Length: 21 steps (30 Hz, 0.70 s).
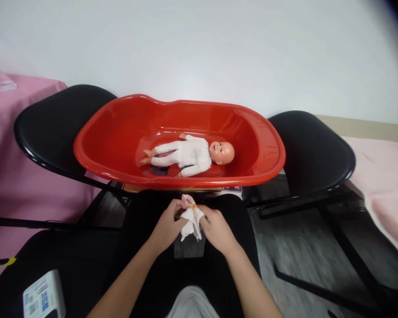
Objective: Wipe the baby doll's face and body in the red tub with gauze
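Note:
Above my lap I hold a small crumpled white cloth with an orange-yellow mark near its top. My left hand pinches its left side, and my right hand grips its right side. A pinkish bit shows at the top of the cloth; I cannot make out whether it is a fingertip or part of the cloth. Just beyond my hands stands a red baby bathtub. In it a baby doll in white clothing lies on its back, head to the right, bare feet to the left.
Black folding chairs stand under both ends of the tub. Pink cloth drapes the left side, pale pink cloth the right. At lower left, a white labelled box rests on a black surface. A white wall rises behind.

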### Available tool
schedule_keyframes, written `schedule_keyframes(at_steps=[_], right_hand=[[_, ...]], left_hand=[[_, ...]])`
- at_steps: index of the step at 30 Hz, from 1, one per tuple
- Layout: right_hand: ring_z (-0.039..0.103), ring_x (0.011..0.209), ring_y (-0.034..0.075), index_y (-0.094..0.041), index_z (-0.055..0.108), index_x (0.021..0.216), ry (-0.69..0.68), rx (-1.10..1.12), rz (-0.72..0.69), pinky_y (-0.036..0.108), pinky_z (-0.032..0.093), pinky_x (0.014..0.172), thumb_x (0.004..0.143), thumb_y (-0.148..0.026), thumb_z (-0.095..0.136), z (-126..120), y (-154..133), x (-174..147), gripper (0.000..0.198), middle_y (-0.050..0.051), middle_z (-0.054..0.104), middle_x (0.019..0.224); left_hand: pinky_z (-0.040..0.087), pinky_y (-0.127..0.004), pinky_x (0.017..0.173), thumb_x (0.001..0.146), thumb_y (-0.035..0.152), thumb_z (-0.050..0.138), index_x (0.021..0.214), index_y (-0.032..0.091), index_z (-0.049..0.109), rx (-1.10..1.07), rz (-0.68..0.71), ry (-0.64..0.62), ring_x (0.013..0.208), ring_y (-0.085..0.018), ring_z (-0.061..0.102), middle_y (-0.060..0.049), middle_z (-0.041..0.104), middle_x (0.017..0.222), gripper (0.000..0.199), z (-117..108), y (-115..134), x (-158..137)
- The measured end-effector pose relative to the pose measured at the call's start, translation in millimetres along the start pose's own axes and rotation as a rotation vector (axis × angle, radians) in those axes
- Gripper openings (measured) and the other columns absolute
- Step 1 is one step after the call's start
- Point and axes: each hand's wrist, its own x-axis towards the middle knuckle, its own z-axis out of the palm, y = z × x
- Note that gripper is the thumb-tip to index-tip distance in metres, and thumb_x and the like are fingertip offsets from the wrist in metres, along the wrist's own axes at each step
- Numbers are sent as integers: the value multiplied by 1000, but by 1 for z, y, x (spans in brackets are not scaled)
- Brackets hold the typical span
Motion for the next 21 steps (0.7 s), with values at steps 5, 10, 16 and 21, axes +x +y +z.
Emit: schedule_keyframes(at_steps=[5, 10, 16, 21], right_hand=[[66, 82, 15, -21, 68, 106, -9, -51, -6, 23, 45, 76, 90, -18, 42, 1, -1, -1, 31, 4, 72, 93], [66, 78, 15, -20, 68, 109, 32, -92, 33, 22, 45, 71, 92, -19, 40, 0, -1, -1, 33, 5, 73, 90], [67, 78, 16, -20, 68, 108, 45, -201, 62, 22, 44, 69, 94, -24, 41, 2, 1, -1, 31, 6, 73, 89], [68, 81, 17, -20, 68, 109, 23, -279, 69, 23, 43, 71, 94, -25, 42, 3, 2, 0, 30, 8, 73, 90]], left_hand=[[42, -26, 72, 80, 20, 54, 82, 19, 49, 244, 52, -74, 76, -13, 52, 3, 54, 79, 5, -2, 0, -3], [43, -28, 77, 84, 22, 51, 89, 19, 54, 261, 74, -88, 81, -15, 56, 1, 60, 87, 6, -5, 0, -2], [42, -28, 72, 86, 24, 50, 93, 19, 57, 321, 19, -71, 77, -16, 55, 1, 61, 85, 11, -5, 0, -2], [43, -29, 79, 88, 26, 50, 95, 19, 60, 345, 60, -89, 85, -18, 58, -2, 65, 94, 14, -4, 2, -2]])
